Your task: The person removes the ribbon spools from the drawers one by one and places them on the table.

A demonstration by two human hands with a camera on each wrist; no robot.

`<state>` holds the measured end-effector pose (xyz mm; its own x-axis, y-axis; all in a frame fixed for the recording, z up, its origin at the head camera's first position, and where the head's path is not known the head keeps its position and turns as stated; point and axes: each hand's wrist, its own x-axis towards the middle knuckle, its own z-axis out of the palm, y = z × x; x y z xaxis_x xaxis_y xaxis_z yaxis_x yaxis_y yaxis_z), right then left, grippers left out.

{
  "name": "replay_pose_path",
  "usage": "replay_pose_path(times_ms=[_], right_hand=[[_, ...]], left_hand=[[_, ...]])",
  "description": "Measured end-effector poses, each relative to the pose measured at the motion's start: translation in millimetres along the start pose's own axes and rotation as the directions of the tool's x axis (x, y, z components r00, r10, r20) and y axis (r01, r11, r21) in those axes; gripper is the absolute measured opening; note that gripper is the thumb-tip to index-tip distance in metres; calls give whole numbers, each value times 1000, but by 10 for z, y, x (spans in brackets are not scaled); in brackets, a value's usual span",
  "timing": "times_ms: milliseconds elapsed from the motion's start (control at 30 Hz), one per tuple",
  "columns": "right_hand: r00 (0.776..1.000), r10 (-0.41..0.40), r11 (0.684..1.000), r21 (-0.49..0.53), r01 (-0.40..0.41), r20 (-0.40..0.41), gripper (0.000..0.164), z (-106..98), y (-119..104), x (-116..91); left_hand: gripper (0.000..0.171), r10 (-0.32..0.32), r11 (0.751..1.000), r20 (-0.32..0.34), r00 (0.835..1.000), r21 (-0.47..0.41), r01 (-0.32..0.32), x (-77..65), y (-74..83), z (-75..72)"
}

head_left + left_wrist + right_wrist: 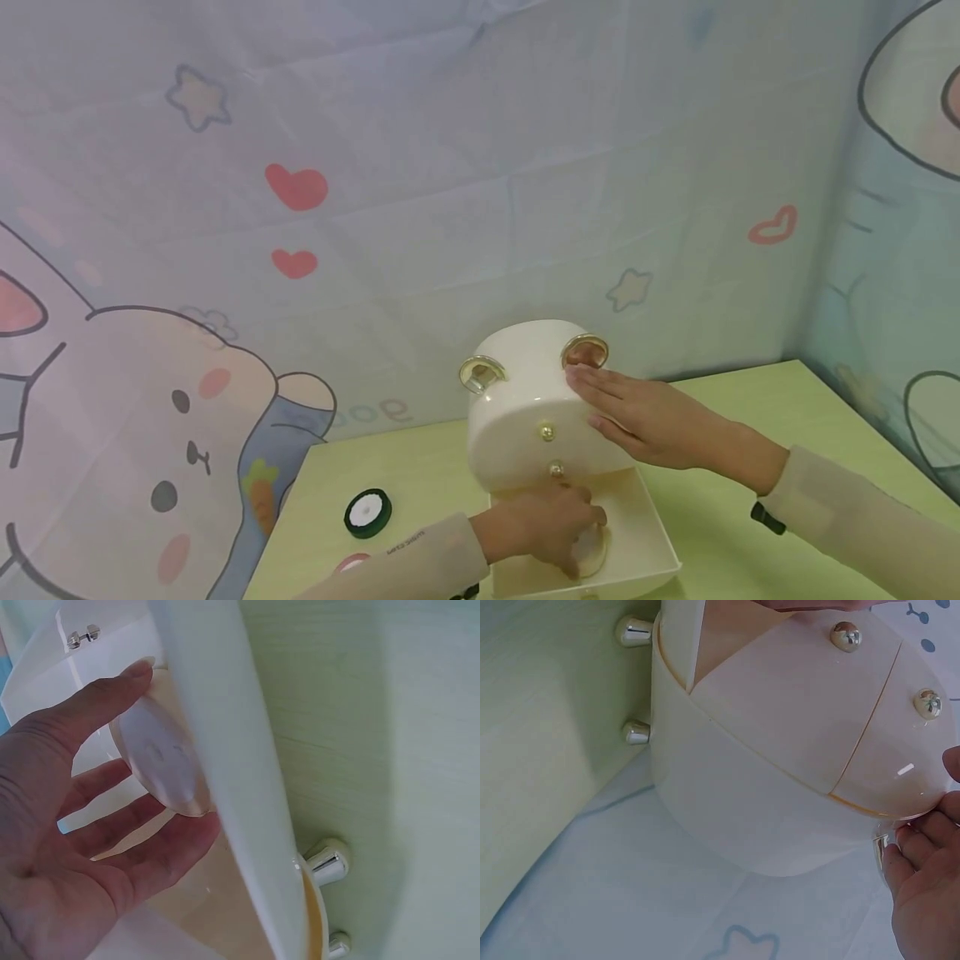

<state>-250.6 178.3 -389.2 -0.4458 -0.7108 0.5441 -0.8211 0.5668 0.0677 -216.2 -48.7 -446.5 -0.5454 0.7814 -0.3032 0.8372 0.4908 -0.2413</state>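
A glossy white storage box (517,358) with gold-rimmed ears and small gold knobs stands on the table. Its bottom drawer (637,521) is pulled out toward me. Inside that drawer, my left hand (542,523) holds a round cream ribbon roll (157,746) by its edges, thumb on one side and fingers on the other. The roll is tilted, close to the drawer's front wall. My right hand (652,417) rests against the right side of the box, its fingertips beside the right ear (585,352). The two upper drawer fronts (795,705) are closed.
A dark green ribbon roll (367,512) with a white centre lies on the pale green table (420,467), left of the box. Nearer to me, a pink roll (352,562) is partly covered by the left sleeve. A cartoon-printed cloth (450,208) hangs behind the table.
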Motion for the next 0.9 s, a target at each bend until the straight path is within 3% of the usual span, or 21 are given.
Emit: replay_pose_path(times_ms=[200,600,900], right_hand=[[1000,12,1000,-1,-12,14,58,-13,-14,2],[999,26,1000,9,-26,24,58,-19,-35,11],[1000,24,1000,10,-24,14,58,-9,-17,6]], left_hand=[[61,1,997,1,1000,-79,-1,-20,-8,26],[56,15,994,-7,1000,-112,-15,-72,-36,10],[52,42,984,-7,999,-170,-42,-237,-33,-146]])
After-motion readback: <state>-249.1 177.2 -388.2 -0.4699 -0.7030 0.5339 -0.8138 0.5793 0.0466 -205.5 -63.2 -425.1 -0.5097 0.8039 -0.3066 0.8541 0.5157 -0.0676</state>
